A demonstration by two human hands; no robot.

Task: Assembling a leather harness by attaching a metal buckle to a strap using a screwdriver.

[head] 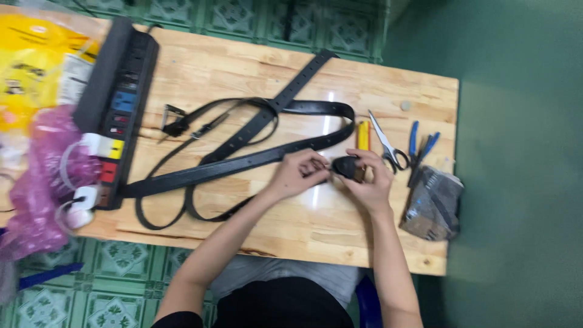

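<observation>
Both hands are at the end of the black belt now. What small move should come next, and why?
Probably steady the belt end. The left hand pinches the black belt beside a small dark piece, which the right hand grips. The picture is blurred, so how the two meet cannot be told.

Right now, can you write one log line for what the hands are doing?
left hand: pinching black strap | right hand: holding small dark piece | nearby: scissors, pliers

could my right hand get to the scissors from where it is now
Probably yes. The right hand sits just left of the scissors on the wooden table, with only bare wood between them. But its grip is busy on a small dark piece, shared with the left hand.
</observation>
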